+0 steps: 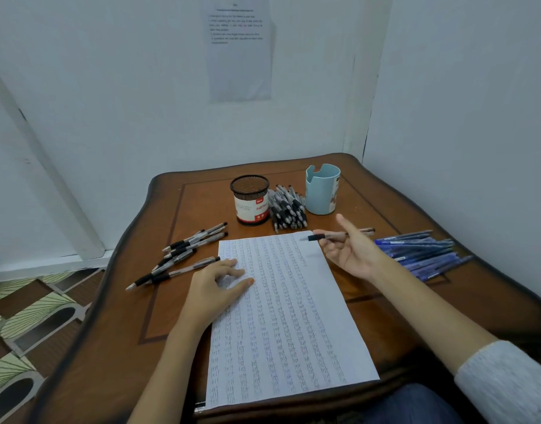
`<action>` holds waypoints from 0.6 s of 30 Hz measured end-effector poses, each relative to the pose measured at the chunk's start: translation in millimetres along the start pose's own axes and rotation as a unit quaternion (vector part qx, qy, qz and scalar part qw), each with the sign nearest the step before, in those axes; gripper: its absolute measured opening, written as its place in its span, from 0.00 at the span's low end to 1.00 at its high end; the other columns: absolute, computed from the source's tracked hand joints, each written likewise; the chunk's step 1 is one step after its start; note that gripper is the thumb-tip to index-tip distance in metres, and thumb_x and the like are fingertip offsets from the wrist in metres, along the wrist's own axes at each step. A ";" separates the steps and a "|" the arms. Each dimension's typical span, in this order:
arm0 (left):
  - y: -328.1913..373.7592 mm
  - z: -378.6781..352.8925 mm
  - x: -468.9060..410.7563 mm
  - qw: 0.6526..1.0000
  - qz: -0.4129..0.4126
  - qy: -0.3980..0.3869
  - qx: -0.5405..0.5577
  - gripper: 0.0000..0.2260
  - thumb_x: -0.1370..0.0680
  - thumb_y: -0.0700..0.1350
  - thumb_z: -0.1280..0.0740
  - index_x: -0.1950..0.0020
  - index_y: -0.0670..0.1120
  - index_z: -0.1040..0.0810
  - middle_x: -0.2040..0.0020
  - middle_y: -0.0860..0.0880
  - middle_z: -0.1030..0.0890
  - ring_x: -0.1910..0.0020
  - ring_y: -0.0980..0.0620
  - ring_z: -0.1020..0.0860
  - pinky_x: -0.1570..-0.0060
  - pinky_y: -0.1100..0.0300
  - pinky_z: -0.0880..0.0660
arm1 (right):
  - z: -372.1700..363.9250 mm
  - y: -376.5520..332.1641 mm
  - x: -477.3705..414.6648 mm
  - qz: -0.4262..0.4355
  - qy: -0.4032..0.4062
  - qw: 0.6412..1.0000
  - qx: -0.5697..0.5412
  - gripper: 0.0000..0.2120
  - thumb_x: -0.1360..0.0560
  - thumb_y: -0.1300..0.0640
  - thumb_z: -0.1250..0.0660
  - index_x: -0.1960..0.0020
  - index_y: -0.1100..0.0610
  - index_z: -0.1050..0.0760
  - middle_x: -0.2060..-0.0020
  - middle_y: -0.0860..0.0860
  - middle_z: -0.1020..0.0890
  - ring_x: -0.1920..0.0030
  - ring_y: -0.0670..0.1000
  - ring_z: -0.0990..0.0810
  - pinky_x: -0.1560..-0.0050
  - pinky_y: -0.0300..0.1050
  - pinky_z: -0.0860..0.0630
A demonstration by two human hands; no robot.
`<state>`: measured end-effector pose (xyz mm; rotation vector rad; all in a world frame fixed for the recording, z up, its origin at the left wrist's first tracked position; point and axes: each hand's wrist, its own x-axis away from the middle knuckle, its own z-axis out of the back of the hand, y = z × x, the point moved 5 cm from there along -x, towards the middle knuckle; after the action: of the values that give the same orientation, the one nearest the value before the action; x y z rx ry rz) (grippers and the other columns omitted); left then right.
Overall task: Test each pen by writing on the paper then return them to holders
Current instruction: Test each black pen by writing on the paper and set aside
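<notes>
A white paper (293, 325) covered in rows of test marks lies in the middle of the wooden table (116, 347). My left hand (217, 286) rests flat on its upper left edge. Just off the paper's top right corner, my right hand (351, 255) is palm up and holds a black-grip pen (333, 236) above the table, its tip pointing left. Behind the paper stand a black mesh holder (250, 200) and a light blue holder (322, 189), with a pile of black pens (287, 209) between them.
Several black-grip pens (183, 255) lie loose left of the paper. A heap of blue pens (422, 252) lies at the right. White walls close in behind and to the right, with a printed sheet (239, 47) on the back wall. Patterned floor (27, 319) shows at the left.
</notes>
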<state>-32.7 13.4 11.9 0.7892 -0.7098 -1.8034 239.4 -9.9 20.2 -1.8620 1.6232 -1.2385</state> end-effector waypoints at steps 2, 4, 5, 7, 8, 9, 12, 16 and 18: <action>-0.6 -0.2 0.1 1.000 -0.001 0.002 0.002 0.12 0.30 0.51 0.24 0.50 0.50 0.16 0.39 0.53 0.21 0.38 0.60 0.26 0.48 0.77 0.37 | 1.2 3.2 -3.4 0.042 0.021 0.997 0.056 0.09 0.27 0.56 0.29 0.56 0.63 0.22 0.71 0.52 0.24 0.76 0.43 0.29 0.77 0.32 0.31; -1.0 -0.2 0.2 1.000 0.000 0.003 0.002 0.12 0.30 0.52 0.24 0.50 0.50 0.16 0.39 0.53 0.21 0.39 0.60 0.26 0.49 0.77 0.37 | 1.5 5.4 -6.6 0.106 0.066 0.981 0.146 0.11 0.27 0.55 0.28 0.60 0.61 0.25 0.73 0.52 0.24 0.78 0.44 0.32 0.79 0.35 0.35; -1.2 -0.3 0.3 1.000 0.000 0.004 0.001 0.12 0.31 0.52 0.24 0.50 0.50 0.16 0.39 0.54 0.21 0.38 0.60 0.26 0.49 0.77 0.37 | 0.3 6.0 -6.4 0.137 0.085 0.969 0.190 0.13 0.25 0.53 0.30 0.61 0.61 0.26 0.73 0.53 0.24 0.80 0.45 0.32 0.80 0.36 0.36; -1.3 -0.6 0.2 1.000 0.000 0.006 -0.001 0.12 0.31 0.52 0.24 0.50 0.50 0.16 0.39 0.54 0.21 0.39 0.60 0.26 0.49 0.77 0.37 | -4.6 7.5 -4.5 0.182 0.103 0.944 0.255 0.15 0.24 0.53 0.31 0.62 0.63 0.27 0.72 0.56 0.22 0.81 0.47 0.30 0.81 0.38 0.34; -1.3 -0.7 0.2 1.000 -0.001 0.006 -0.004 0.12 0.31 0.52 0.24 0.50 0.50 0.16 0.39 0.54 0.21 0.39 0.61 0.27 0.49 0.77 0.37 | -7.7 8.0 -2.9 0.199 0.105 0.932 0.284 0.15 0.25 0.54 0.29 0.62 0.64 0.26 0.72 0.58 0.21 0.81 0.47 0.29 0.81 0.38 0.33; -1.1 -0.8 0.1 1.000 -0.002 0.007 -0.005 0.12 0.30 0.52 0.24 0.49 0.50 0.16 0.38 0.54 0.21 0.39 0.61 0.27 0.48 0.77 0.37 | -10.8 8.1 -0.3 0.215 0.106 0.918 0.315 0.15 0.26 0.54 0.28 0.62 0.64 0.27 0.71 0.59 0.20 0.81 0.48 0.28 0.82 0.38 0.32; -1.2 -1.0 0.3 1.000 -0.001 0.009 -0.004 0.12 0.30 0.51 0.24 0.49 0.49 0.16 0.38 0.53 0.21 0.38 0.60 0.27 0.44 0.70 0.36 | -17.2 6.8 4.6 0.264 0.114 0.880 0.377 0.15 0.24 0.53 0.30 0.60 0.63 0.28 0.73 0.57 0.20 0.82 0.47 0.28 0.84 0.36 0.33; -1.4 -1.2 0.2 1.000 -0.004 0.012 -0.004 0.12 0.30 0.51 0.24 0.48 0.50 0.16 0.38 0.54 0.21 0.40 0.63 0.27 0.48 0.75 0.36 | -14.5 1.6 1.2 0.292 0.132 0.871 0.372 0.14 0.25 0.54 0.29 0.61 0.63 0.27 0.73 0.58 0.19 0.83 0.48 0.29 0.84 0.36 0.35; -2.1 -1.2 -0.1 1.000 -0.004 0.014 -0.003 0.12 0.30 0.51 0.24 0.48 0.50 0.16 0.38 0.55 0.21 0.41 0.64 0.28 0.50 0.78 0.36 | -13.0 1.7 -1.9 0.284 0.144 0.871 0.374 0.16 0.26 0.53 0.28 0.65 0.62 0.27 0.71 0.61 0.19 0.83 0.47 0.29 0.84 0.35 0.36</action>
<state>-32.9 14.1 9.5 0.8127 -0.6845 -1.7967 228.1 -5.3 25.2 -0.6883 1.3664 -1.5821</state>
